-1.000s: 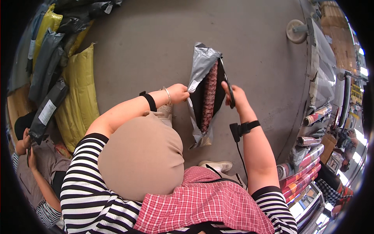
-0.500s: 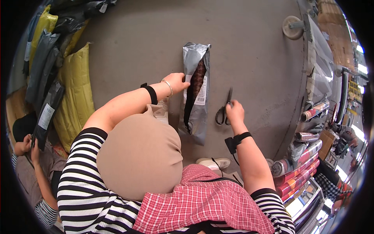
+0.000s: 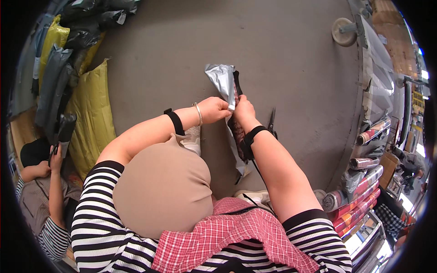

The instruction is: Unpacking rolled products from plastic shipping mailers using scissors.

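A silver-grey plastic mailer bag (image 3: 221,78) lies in front of me, slit along its length. Out of the slit shows a rolled, dark reddish-brown patterned textile (image 3: 237,133), perhaps a rug, with a black edge. My left hand (image 3: 214,110) is closed on the bag's film near its middle. Beside it, my right hand (image 3: 245,110) is closed around the rolled textile at the opening. Black-handled scissors (image 3: 272,119) lie on the floor, their handles mostly hidden by my right forearm.
Yellow packages (image 3: 93,104) and grey and black bags (image 3: 52,86) are stacked at left. There a co-worker's hands (image 3: 55,159) hold scissors by a dark package. At right stand a cart's caster wheel (image 3: 344,32) and several wrapped rolls (image 3: 355,207). My shoes (image 3: 252,195) are close by.
My right hand has let go of the scissors, leaving them on the floor, and grips the rolled textile. My left hand has moved right and down, folding the bag's film aside.
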### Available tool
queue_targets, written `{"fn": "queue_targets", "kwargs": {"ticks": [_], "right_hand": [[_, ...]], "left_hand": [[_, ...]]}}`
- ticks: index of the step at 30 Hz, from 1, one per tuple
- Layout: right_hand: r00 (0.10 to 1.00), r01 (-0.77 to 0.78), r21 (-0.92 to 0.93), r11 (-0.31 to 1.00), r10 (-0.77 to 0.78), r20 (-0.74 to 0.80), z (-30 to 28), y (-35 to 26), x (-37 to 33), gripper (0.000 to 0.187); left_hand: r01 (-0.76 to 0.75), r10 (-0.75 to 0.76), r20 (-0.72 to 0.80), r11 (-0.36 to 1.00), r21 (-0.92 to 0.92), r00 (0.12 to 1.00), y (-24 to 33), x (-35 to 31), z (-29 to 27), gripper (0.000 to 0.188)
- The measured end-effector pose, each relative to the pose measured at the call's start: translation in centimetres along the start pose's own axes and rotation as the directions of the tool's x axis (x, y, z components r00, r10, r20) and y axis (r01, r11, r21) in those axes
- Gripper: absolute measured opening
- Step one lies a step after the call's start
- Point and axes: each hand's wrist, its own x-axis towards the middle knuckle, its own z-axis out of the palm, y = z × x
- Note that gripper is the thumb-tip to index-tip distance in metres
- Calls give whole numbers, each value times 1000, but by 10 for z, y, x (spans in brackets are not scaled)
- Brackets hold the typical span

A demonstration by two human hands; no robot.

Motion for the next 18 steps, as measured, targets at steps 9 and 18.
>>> {"fn": "queue_targets", "kwargs": {"ticks": [9,18], "right_hand": [[988,141,-24,990,-139,70,-8,-3,-40,45],[966,212,175,962,-233,113,-62,24,-94,45]], "left_hand": [[252,-4,-847,956,153,532,-4,16,-28,62],[-165,-146,-447,793,-586,882,-16,19,-35,28]]}}
